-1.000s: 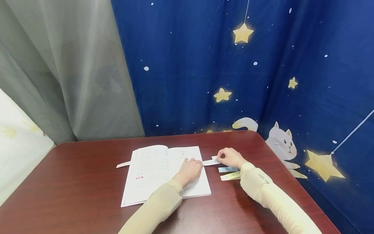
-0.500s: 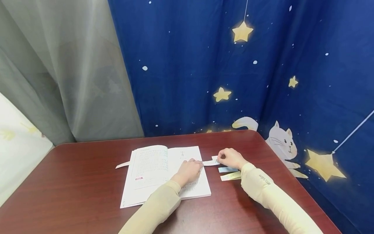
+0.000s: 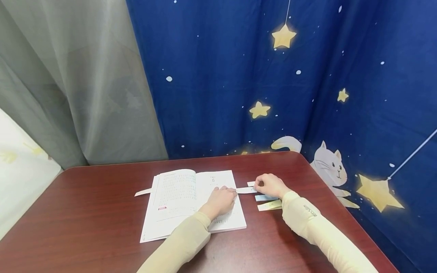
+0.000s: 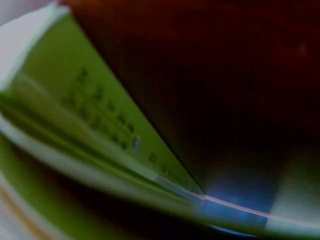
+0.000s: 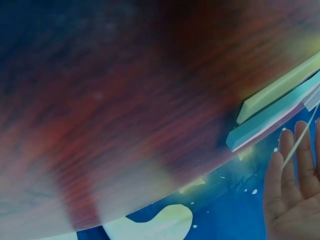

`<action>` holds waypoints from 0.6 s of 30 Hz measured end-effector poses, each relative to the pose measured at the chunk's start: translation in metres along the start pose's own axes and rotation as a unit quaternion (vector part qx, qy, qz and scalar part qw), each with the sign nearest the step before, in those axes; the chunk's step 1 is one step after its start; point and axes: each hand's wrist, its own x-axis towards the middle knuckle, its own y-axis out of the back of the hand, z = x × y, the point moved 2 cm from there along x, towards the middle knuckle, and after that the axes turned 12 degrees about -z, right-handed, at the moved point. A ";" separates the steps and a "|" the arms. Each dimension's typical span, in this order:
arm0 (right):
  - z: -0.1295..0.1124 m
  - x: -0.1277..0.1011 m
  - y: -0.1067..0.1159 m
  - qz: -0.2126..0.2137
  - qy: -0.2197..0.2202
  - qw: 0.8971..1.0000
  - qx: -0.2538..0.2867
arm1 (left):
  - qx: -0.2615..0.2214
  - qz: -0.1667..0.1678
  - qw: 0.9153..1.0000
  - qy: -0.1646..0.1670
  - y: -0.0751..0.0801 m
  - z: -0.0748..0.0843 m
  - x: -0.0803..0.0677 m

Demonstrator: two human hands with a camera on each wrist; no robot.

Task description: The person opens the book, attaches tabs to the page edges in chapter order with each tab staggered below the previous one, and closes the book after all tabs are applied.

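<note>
the left hand (image 3: 221, 200) rests with curled fingers on the right page of the open book (image 3: 177, 201), which lies mid-table (image 3: 85, 212). at its 3 o'clock, the right hand (image 3: 269, 185) pinches the end of a white paper strip (image 3: 246, 190) lying across the book's edge. blue (image 3: 264, 198) and yellow (image 3: 269, 205) strips lie at the hand's 6 o'clock.

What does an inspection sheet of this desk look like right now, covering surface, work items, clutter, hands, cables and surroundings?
Surface: dark red wooden table, glossy.
Job's things: open white printed book lying flat; white paper strip at its right page edge.
Clutter: pale blue strip and yellow-green strip right of the book; another white strip poking out left.
Hands: left hand rests on the right page; right hand pinches the white paper strip.
Cables: nothing seen.
Surroundings: blue star-and-cat cloth, grey curtain.
</note>
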 end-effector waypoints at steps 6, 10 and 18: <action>0.000 -0.002 0.001 0.005 -0.008 1.000 -0.016 | 0.004 0.011 1.000 -0.004 0.000 0.000 0.000; -0.001 -0.004 0.001 0.011 -0.011 1.000 -0.020 | 0.005 0.016 1.000 -0.006 -0.001 0.000 -0.001; -0.001 -0.004 0.000 0.017 -0.018 0.999 -0.026 | 0.001 0.006 1.000 -0.003 -0.001 0.001 -0.004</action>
